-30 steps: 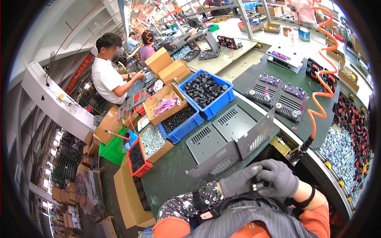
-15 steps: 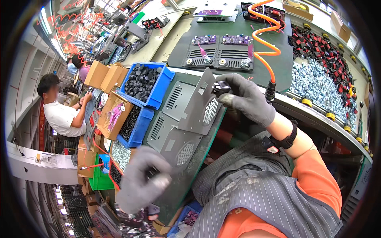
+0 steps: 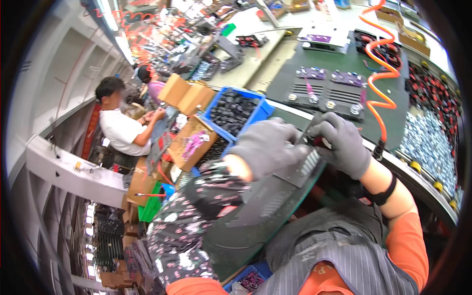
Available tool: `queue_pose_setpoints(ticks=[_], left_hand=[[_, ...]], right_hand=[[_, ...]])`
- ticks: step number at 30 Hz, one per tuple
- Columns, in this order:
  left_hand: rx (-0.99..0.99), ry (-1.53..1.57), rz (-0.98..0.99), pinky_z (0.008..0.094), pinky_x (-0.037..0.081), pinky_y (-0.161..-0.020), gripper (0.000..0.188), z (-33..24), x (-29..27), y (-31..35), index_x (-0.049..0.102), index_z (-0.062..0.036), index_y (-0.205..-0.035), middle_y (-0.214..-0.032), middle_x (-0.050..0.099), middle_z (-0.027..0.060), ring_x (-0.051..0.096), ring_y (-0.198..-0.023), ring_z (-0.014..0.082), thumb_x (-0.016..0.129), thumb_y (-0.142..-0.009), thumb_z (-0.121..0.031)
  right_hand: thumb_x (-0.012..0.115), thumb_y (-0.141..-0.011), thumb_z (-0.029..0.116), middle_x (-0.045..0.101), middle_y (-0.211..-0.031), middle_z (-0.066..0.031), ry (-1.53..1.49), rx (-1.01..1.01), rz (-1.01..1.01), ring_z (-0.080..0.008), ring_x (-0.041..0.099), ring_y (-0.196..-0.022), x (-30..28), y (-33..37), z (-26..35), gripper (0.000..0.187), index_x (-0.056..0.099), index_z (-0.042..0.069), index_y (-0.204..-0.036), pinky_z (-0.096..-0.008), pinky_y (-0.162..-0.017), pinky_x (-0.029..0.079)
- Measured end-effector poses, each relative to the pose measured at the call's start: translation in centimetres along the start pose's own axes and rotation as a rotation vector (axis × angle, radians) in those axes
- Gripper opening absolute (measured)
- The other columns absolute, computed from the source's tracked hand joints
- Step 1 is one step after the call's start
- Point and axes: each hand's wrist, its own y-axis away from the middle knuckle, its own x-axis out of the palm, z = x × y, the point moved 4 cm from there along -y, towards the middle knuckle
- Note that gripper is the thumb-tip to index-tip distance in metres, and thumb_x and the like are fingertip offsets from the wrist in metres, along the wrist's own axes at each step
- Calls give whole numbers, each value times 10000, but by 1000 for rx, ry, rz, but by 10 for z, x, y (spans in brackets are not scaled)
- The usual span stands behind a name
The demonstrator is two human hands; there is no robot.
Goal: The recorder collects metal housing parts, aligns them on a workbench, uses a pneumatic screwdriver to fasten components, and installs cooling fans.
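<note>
Grey sheet-metal panels with slots and round vent grilles lie on the green bench in front of me; the nearer panel (image 3: 255, 201) is bare, the farther one has an upright flange. At that flange, my gloved right hand (image 3: 344, 145) is closed on a small black part (image 3: 322, 142), mostly hidden by the fingers. From the left, my gloved left hand (image 3: 270, 147) reaches over the panels, its fingers bent toward the same flange. Its fingertips are close to the right hand's, slightly blurred, and what they grip is hidden.
Left of the panels stand a blue bin (image 3: 263, 115) of black caps and a cardboard box (image 3: 206, 147). An orange coiled hose (image 3: 381, 78) hangs at the right. Beyond lie slotted plates with purple circuit boards (image 3: 346, 78). A person in white (image 3: 120, 128) works at the left.
My left hand has moved up and right from the near end of the panels to the flange. The right hand stays there with the black part. The whole view has shifted.
</note>
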Motion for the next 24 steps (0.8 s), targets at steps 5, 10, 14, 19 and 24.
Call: queue_pose_setpoints(ticks=[5,10,14,19,24], left_hand=[[24,-227,18,420,479,-731,491,-20,4,-19,648,-37,-854,-877,600,181,601,-846,330,542,-815,-515],[-21,-267,64,431,482,-703,489,-18,11,-24,649,-41,-845,-852,611,171,610,-814,328,488,-851,-503],[6,-253,-4,436,482,-702,457,-12,11,-23,650,-29,-843,-840,616,186,611,-807,337,484,-856,-455],[9,-180,39,447,484,-685,432,-9,9,-29,656,-16,-769,-753,624,181,618,-751,347,476,-847,-401],[-20,-226,-6,439,495,-640,399,-8,12,-36,666,-42,-729,-682,624,177,631,-694,339,461,-840,-366]], right_hand=[[673,-638,77,515,-879,-108,49,14,143,-314,569,-770,0,-12,2,261,532,90,-857,-403,-643,476],[669,-651,83,509,-863,-113,-19,0,200,-307,572,-746,-6,-15,-7,244,525,81,-848,-400,-622,477],[673,-654,106,504,-887,-115,173,-37,283,-317,566,-754,1,-22,-3,274,516,71,-875,-405,-641,471],[718,-651,171,515,-977,-122,58,40,328,-329,579,-810,-21,-43,-3,396,525,82,-985,-431,-684,468],[764,-608,242,567,-966,-105,217,6,636,-314,593,-864,-13,-67,-18,320,593,76,-820,-400,-703,477]])
